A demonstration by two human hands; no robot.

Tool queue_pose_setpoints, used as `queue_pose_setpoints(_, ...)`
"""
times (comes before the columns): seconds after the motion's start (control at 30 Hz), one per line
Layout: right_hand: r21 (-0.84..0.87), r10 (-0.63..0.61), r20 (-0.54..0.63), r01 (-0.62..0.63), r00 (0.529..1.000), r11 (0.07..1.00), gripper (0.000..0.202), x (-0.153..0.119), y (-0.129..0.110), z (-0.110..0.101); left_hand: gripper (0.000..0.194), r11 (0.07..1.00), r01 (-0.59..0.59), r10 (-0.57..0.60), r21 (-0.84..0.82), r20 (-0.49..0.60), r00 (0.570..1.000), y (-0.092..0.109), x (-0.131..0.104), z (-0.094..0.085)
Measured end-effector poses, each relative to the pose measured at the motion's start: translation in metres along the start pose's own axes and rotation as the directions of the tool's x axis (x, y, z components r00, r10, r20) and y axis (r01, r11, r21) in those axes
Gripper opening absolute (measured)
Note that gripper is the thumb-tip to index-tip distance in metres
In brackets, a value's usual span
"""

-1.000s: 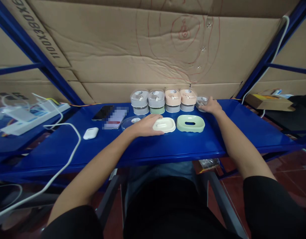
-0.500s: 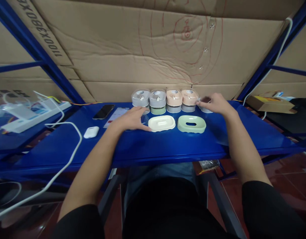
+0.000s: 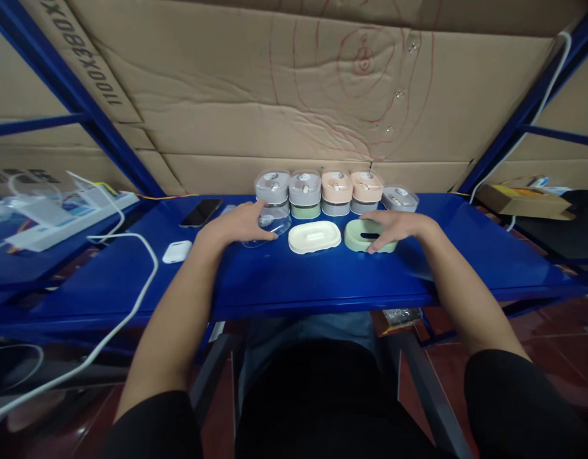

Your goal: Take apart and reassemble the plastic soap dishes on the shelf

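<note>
My left hand (image 3: 241,223) rests over a clear plastic lid (image 3: 276,226), its thumb and fingers spread apart. Beside that lid lies a cream oval tray (image 3: 314,237), which looks like a soap dish insert. My right hand (image 3: 394,228) grips a green oval soap dish base (image 3: 355,237) with a slot in its middle, thumb at the front edge and fingers at the back. Behind them stand stacked lidded boxes: grey ones (image 3: 272,188) and peach ones (image 3: 336,188) on top. A single grey box (image 3: 400,199) sits at the right end.
On the left of the blue shelf (image 3: 284,284) are a dark phone (image 3: 200,213) and a white earbud case (image 3: 177,252). A white cable (image 3: 145,280) hangs across the left side by a power strip (image 3: 69,226). Cardboard (image 3: 217,95) backs the shelf.
My right hand has moved from the grey box at the right end down to the green base. My left hand has shifted slightly left, away from the cream tray, showing more of the clear lid.
</note>
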State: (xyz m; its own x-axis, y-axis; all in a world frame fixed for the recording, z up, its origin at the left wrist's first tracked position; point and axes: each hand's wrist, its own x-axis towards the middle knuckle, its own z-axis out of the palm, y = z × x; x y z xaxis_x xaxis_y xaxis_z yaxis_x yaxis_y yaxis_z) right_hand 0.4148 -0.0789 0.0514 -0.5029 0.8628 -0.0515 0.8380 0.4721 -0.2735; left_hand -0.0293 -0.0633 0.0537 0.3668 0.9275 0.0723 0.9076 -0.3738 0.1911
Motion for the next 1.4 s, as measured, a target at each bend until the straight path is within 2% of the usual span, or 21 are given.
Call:
queue_pose_setpoints(0.1,0.014,0.037,0.079,-0.038,0.996,0.999,0.12,0.001,0.005,0.0,0.096,0.988,-0.137,0.126,-0.075,-0.136,0.983,0.02,-0.003,0.004)
queue_pose_setpoints(0.17,0.023,0.018,0.073,-0.02,0.997,1.0,0.118,0.002,0.007,0.0,0.091,0.958,-0.254,0.226,-0.132,-0.194,0.955,0.04,-0.003,0.013)
queue_pose_setpoints(0.23,0.023,0.012,0.065,-0.014,0.998,1.0,0.116,0.002,0.009,-0.001,0.09,0.945,-0.295,0.27,-0.139,-0.175,0.947,0.064,-0.001,0.027)
queue_pose_setpoints(0.3,0.023,0.042,0.067,-0.044,0.997,0.999,0.116,0.002,0.009,-0.002,0.091,0.949,-0.288,0.268,-0.13,-0.154,0.951,0.083,0.002,0.041)
queue_pose_setpoints(0.4,0.03,0.088,0.077,-0.09,0.993,0.995,0.119,0.002,0.009,-0.004,0.083,0.951,-0.299,0.288,-0.083,-0.121,0.95,0.099,0.009,0.056)
queue_pose_setpoints(0.5,0.02,0.086,0.078,-0.088,0.993,0.996,0.119,0.002,0.01,-0.004,0.078,0.95,-0.307,0.301,-0.059,-0.1,0.948,0.098,0.015,0.063)
queue_pose_setpoints(0.7,0.009,0.08,0.085,-0.081,0.993,0.997,0.121,0.004,0.011,-0.002,0.084,0.956,-0.269,0.256,-0.12,-0.112,0.96,0.092,0.015,0.063)
queue_pose_setpoints(0.83,-0.002,0.098,0.053,-0.098,0.994,0.995,0.118,0.002,0.006,-0.005,0.076,0.937,-0.263,0.205,-0.229,-0.249,0.947,0.085,0.01,0.054)
queue_pose_setpoints(1.0,0.017,0.072,-0.053,-0.071,0.996,0.997,0.111,-0.005,-0.009,-0.01,0.067,0.926,-0.255,0.099,-0.28,-0.471,0.876,0.068,0.009,0.044)
queue_pose_setpoints(1.1,0.046,0.002,-0.166,0.006,0.986,0.999,0.108,-0.001,-0.024,-0.007,0.061,0.927,-0.247,0.046,-0.282,-0.569,0.821,0.06,0.013,0.044)
queue_pose_setpoints(1.2,0.087,-0.157,-0.267,0.186,0.951,0.979,0.106,0.019,-0.044,0.006,0.059,0.922,-0.238,-0.023,-0.305,-0.656,0.754,0.058,0.017,0.045)
queue_pose_setpoints(1.3,0.091,-0.298,-0.269,0.332,0.916,0.939,0.106,0.048,-0.062,0.024,0.061,0.916,-0.237,-0.073,-0.323,-0.718,0.693,0.056,0.018,0.045)
queue_pose_setpoints(1.4,0.092,-0.368,-0.247,0.4,0.896,0.912,0.101,0.07,-0.07,0.041,0.06,0.912,-0.238,-0.092,-0.333,-0.734,0.673,0.055,0.018,0.044)
